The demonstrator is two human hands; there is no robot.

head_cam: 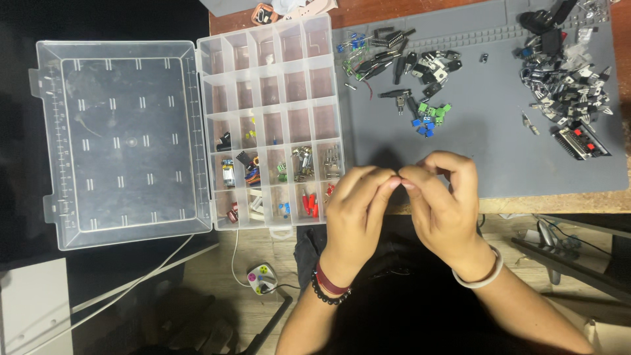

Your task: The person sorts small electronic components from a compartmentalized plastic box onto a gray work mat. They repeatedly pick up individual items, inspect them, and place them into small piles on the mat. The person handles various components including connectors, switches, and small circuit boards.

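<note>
Both forearms reach up from the lower edge and angle inward. The left hand (358, 207) and right hand (442, 197) meet at the fingertips, backs toward the camera, fingers curled and thumbs tucked in a pinching grip. Whether anything sits between them cannot be told.

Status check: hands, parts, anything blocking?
Left hand and right hand pinched together, fingertips touching; item between them too small to see. Compartment box open beside them. Nothing blocking.

A clear plastic compartment box (271, 125) lies open on the table's left end, its flat transparent lid (121, 141) folded out leftward. No labels, signs or screens show, as far as visible.
</note>
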